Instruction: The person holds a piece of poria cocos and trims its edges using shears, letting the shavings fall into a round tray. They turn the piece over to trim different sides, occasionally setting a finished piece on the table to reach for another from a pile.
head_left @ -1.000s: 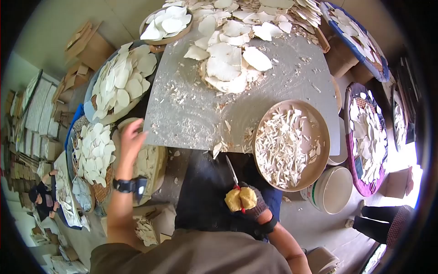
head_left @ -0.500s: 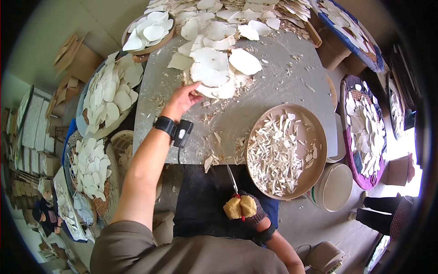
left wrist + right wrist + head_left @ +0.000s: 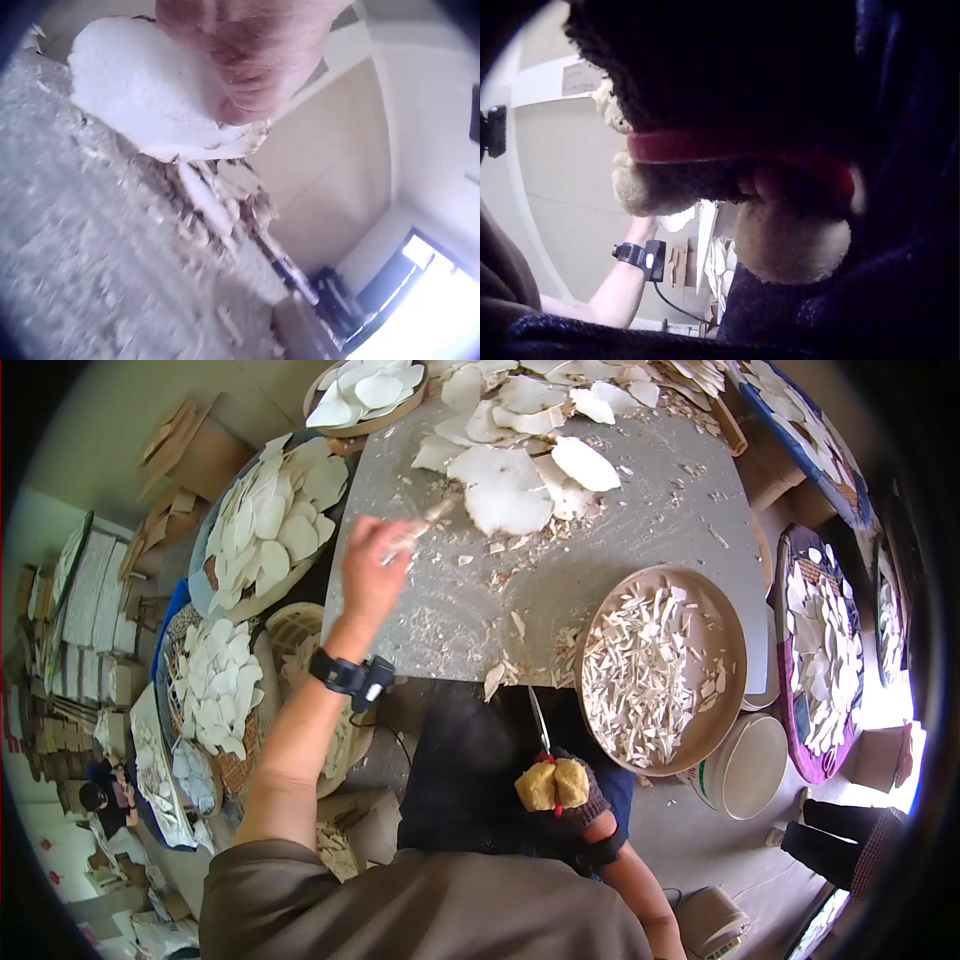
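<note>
In the head view my bare left hand pinches a thin pale slice, seen almost edge-on above the table's left part. The left wrist view shows the broad white face of that slice under the hand. Loose slices lie overlapping on the grey table, to the right of the hand. Low near my lap, my gloved right hand grips scissors with red handles and yellow padding; their blades point towards the table.
A round tray of cut strips sits on the table's front right corner. Baskets of slices stand at the left, a purple-rimmed one at the right, beyond a white bucket. Another person's legs show lower right.
My left hand went from beside the table to the slices, took hold of one and drew it back to the left. My right hand still grips the scissors; the head view has shifted slightly.
</note>
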Available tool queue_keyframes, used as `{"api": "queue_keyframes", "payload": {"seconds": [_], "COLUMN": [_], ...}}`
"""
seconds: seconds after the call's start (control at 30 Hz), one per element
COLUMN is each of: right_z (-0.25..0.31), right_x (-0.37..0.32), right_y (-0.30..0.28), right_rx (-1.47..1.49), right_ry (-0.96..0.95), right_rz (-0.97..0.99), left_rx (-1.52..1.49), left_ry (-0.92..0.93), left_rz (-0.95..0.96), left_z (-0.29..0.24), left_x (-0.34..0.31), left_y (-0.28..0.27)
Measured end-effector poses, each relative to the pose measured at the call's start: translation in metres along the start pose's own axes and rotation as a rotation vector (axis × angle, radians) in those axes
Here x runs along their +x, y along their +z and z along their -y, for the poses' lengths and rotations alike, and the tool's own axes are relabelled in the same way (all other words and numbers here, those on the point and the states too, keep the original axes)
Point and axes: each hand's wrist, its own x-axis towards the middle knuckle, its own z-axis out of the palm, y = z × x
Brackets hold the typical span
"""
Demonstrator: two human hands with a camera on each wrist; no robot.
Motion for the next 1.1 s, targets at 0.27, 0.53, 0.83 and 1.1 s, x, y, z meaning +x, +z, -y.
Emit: {"api": "queue_keyframes", "payload": {"seconds": [0.27, 0.53, 0.83, 1.1], "right_z": [-0.012, 0.007, 0.030, 0.012], "right_x": [-0.003, -0.003, -0.019, -0.026], "right_y": [-0.003, 0.005, 0.023, 0.005], "right_rx": [-0.134, -0.356, 0.206, -0.300], "right_ry": [-0.049, -0.078, 0.138, -0.082], "right_rz": [-0.056, -0.025, -0.041, 0.110], "left_rx": [-0.056, 0.069, 0.151, -0.101], "left_ry": [0.054, -0.091, -0.093, -0.388], "left_rz": [0.358, 0.322, 0.391, 0.092], "left_z": [-0.033, -0.022, -0.010, 0.022], "left_x": [-0.093, -0.102, -0.081, -0.059], "left_y": [0.010, 0.004, 0.026, 0.008]}}
